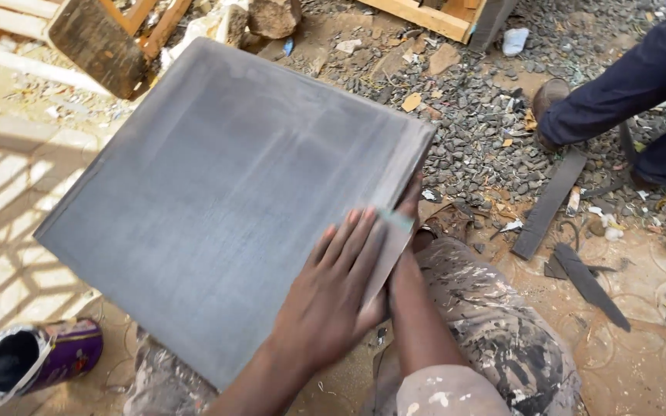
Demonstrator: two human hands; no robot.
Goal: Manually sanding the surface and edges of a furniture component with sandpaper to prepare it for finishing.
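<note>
grey board (pixel 217 192), large and flat, lies tilted across the person's lap, its far corner pointing at the gravel (pixel 472 131), its near edge over the paint-spattered trousers (pixel 495 331). left hand (pixel 333 293) lies flat on the board's right edge, fingers spread, pressing a small greenish scrap, likely sandpaper (pixel 396 220), against the surface. right hand (pixel 408 202) is mostly hidden under that edge; only a bit of it shows, so i cannot tell whether it grips or merely props.

risks, as judged: board rests only on knees and one hidden hand, so a hard push could tip or slide it off. the scrap sits at the very edge; fingers could slip over and scrape. an open tin (pixel 36 360) lies near the left knee, easily kicked. another person's leg (pixel 626 85) stands close by.
</note>
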